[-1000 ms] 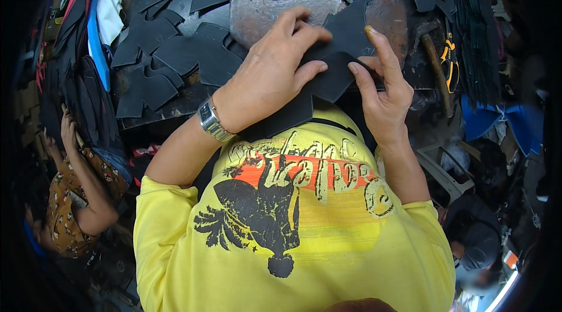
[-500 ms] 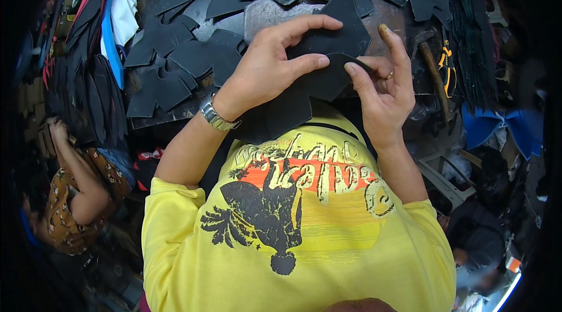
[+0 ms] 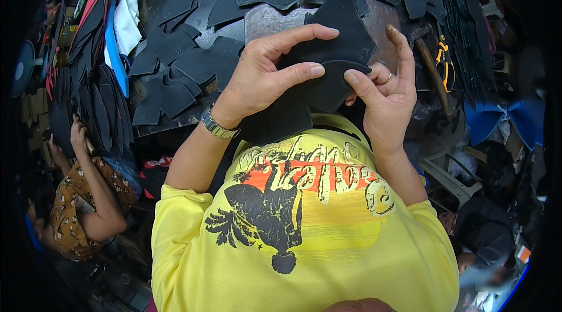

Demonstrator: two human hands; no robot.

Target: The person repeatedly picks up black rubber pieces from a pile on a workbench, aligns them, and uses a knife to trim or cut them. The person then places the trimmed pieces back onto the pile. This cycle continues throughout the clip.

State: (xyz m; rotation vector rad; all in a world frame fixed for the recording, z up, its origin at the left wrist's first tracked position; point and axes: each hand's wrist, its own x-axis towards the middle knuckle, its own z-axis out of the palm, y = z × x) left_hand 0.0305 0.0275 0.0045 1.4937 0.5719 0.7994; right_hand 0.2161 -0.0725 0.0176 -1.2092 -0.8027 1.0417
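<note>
Close in front of my chest is a black, curved cut-out piece (image 3: 329, 88) of flat sheet material, perhaps a shoe-upper part. My left hand (image 3: 253, 77) holds it from the left, thumb on its top edge. The index finger of that hand reaches forward over a second black piece (image 3: 346, 16), which lies just beyond the first. At the right edge my right hand (image 3: 387, 96) pinches the front piece between its thumb and curled fingers, while its index finger points up, with a dark-stained tip. The undersides of both pieces are hidden.
Many similar black pieces (image 3: 199, 60) cover the dark worktable. A hammer (image 3: 432, 69) and yellow-handled pliers or cutters (image 3: 446, 66) lie at the right. Stacked dark strips (image 3: 111, 107) hang at the left, near a co-worker's arm (image 3: 104, 212). A blue object (image 3: 477, 124) is at the right.
My right hand's fingers have shifted slightly along the piece's right edge. My left hand stays almost in place. The co-worker's hands at the left have moved.
</note>
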